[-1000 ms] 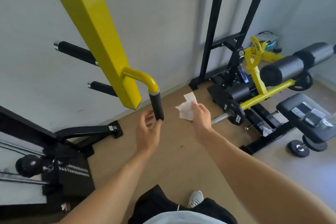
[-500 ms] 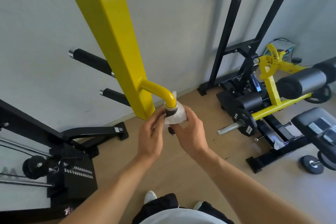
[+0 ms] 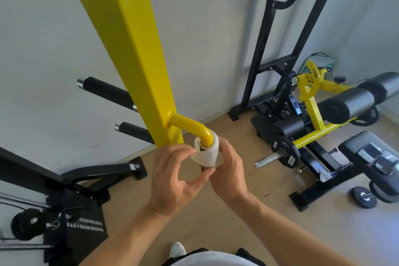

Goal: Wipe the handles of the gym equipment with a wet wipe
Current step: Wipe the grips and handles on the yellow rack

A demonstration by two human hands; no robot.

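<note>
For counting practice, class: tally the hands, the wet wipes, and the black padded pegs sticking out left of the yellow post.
Hands: 2, left hand and right hand
Wet wipe: 1
Black padded pegs: 2, upper peg and lower peg
Total: 5

- The black weight plate (image 3: pixel 284 152) on the steel bar has "5KG" in white near its top edge.
- The same plate has more white words lower down, too blurry to read.
- A small white sticker (image 3: pixel 134 166) sits on the black floor foot of the machine. Its print is too small to read.
</note>
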